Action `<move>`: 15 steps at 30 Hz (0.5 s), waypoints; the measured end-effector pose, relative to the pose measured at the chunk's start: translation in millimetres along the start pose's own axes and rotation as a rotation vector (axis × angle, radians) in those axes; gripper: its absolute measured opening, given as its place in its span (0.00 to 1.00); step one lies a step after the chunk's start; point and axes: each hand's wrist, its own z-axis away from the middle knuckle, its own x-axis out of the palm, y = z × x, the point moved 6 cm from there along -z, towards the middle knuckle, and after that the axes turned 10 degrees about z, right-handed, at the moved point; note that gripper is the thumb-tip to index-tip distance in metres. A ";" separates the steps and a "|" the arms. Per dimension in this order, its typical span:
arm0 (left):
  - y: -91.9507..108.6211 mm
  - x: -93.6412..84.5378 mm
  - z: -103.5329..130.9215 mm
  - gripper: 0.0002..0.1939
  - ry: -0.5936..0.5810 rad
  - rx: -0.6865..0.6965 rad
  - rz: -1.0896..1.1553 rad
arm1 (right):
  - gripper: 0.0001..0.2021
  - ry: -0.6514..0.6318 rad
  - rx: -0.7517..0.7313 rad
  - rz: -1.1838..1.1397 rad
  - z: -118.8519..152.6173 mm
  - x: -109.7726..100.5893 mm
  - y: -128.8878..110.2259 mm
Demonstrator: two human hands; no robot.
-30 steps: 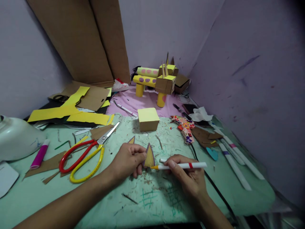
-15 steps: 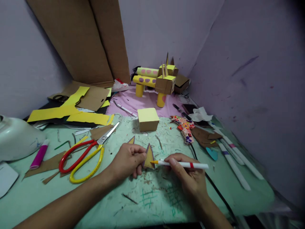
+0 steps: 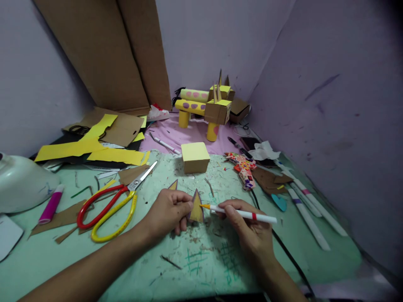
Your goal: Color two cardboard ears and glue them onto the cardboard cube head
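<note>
Between the fingers of my left hand (image 3: pixel 170 209) is a small cardboard triangle (image 3: pixel 197 209), coloured yellow with a purple edge. My right hand (image 3: pixel 248 226) is closed round a white marker (image 3: pixel 244 214) with a red band. Its orange tip lies at the triangle's right side, about halfway up. A second triangle (image 3: pixel 173 185) of the same colours pokes out behind my left hand, mostly hidden by it. Beyond both hands stands a small cardboard box (image 3: pixel 195 157) with a pale yellow top.
Large scissors (image 3: pixel 126 197) with red and yellow handles lie open at left, over cardboard scraps. A patterned glue gun (image 3: pixel 245 167) rests at right, its black cord (image 3: pixel 289 256) running forward. Several white markers (image 3: pixel 310 222) lie beyond it. Yellow cardboard animals (image 3: pixel 201 107) stand at the back.
The marker tip has moved up along the triangle, from near its base to about mid-height. My left hand keeps its hold on the triangle.
</note>
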 end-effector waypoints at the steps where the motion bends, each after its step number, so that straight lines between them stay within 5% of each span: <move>1: 0.2 -0.1 0.2 0.09 0.005 -0.002 0.005 | 0.10 0.002 0.027 -0.005 0.6 0.1 0.3; 10: -1.1 -1.0 -1.9 0.07 0.018 0.004 0.029 | 0.13 -0.091 0.081 -0.111 5.0 3.6 0.3; 15: 1.4 0.4 -0.2 0.09 0.014 0.003 0.008 | 0.12 -0.005 0.048 -0.100 3.0 -0.1 -1.0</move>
